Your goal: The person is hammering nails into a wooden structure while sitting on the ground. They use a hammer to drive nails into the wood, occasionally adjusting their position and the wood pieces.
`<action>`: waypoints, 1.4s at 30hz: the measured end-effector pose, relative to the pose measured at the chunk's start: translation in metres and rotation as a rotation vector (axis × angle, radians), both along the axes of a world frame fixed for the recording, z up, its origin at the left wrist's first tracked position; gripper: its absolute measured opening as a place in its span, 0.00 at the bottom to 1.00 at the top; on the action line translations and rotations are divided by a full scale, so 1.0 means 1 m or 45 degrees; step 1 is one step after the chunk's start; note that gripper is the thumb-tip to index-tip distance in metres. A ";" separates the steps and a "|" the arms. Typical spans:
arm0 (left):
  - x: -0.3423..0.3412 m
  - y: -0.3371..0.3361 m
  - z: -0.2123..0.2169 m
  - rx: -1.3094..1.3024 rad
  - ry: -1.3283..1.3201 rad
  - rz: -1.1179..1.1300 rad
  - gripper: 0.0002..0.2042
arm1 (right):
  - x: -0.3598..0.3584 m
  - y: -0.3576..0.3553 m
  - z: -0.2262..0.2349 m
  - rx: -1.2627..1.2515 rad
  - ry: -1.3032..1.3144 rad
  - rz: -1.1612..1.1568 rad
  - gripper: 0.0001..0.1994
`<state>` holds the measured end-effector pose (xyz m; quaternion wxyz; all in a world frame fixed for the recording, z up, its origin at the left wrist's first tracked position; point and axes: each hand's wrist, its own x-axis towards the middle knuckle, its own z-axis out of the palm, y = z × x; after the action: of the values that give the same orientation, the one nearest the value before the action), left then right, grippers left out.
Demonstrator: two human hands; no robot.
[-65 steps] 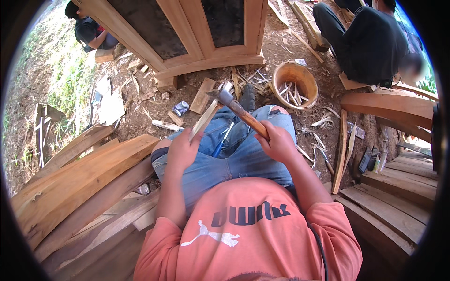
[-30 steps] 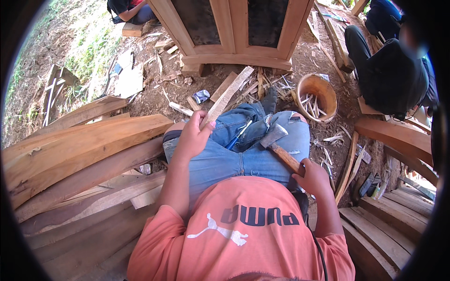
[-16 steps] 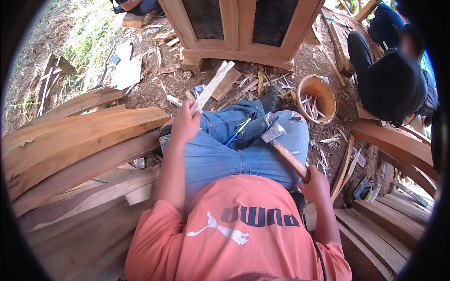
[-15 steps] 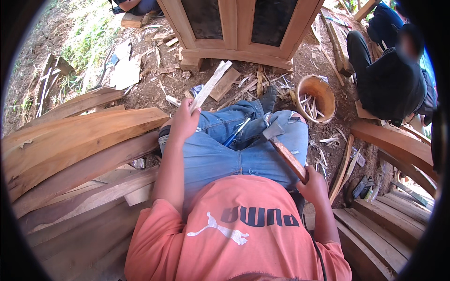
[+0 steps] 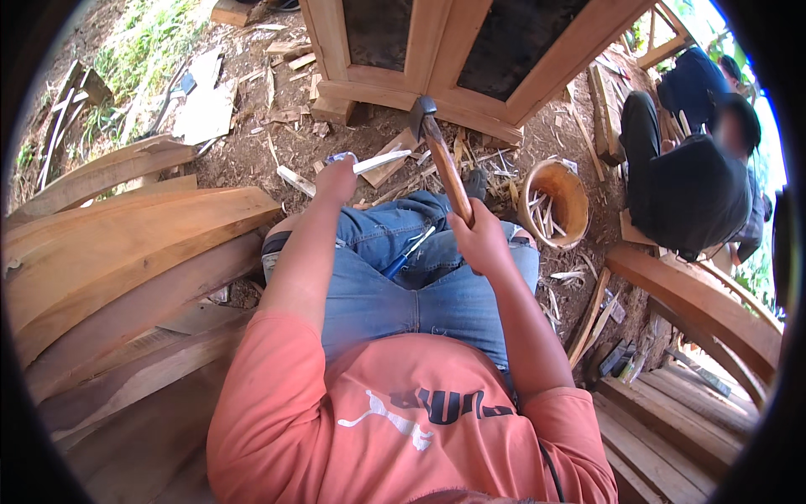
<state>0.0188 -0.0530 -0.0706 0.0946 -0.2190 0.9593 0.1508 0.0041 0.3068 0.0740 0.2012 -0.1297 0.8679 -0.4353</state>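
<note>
My left hand (image 5: 336,181) is closed around a pale strip of split wood (image 5: 382,161), which points right. Gripped near the lower part of its wooden handle, a hammer (image 5: 449,168) stands raised in my right hand (image 5: 480,237). Its dark metal head is up near the bottom rail of a wooden cabinet (image 5: 411,97), and I cannot tell whether they touch. Across my jeans lies a thin tool with a blue handle (image 5: 395,267) and a pale shaft. Both sets of fingers are wrapped, partly hidden by the hands' backs.
A round tan bucket (image 5: 579,206) with several wood sticks in it stands right of my knee. Curved boards (image 5: 126,244) are stacked at my left, more planks (image 5: 672,420) at my right. Wood scraps litter the dirt. Another person (image 5: 693,185) sits at the far right.
My right hand has lifted the hammer from over my right thigh, forward and left. The wood strip in my left hand has tipped from steeply upright to nearly level. My view has shifted slightly.
</note>
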 end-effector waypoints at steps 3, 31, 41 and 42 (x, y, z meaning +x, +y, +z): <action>-0.002 -0.001 -0.021 0.099 0.029 0.117 0.13 | -0.029 -0.039 -0.011 0.263 0.113 0.089 0.20; -0.038 -0.002 -0.078 -0.014 -0.115 -0.036 0.12 | -0.053 -0.079 -0.100 0.361 0.052 0.246 0.20; -0.044 0.000 -0.053 0.041 -0.074 0.036 0.14 | -0.094 -0.070 -0.139 0.429 0.108 0.318 0.18; -0.045 0.003 -0.048 0.027 -0.053 -0.001 0.14 | -0.095 -0.068 -0.144 0.405 0.097 0.317 0.18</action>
<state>-0.0266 -0.0500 -0.1183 0.1170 -0.2206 0.9556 0.1565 -0.0905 0.2385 -0.0703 0.2385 -0.2190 0.9099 -0.2593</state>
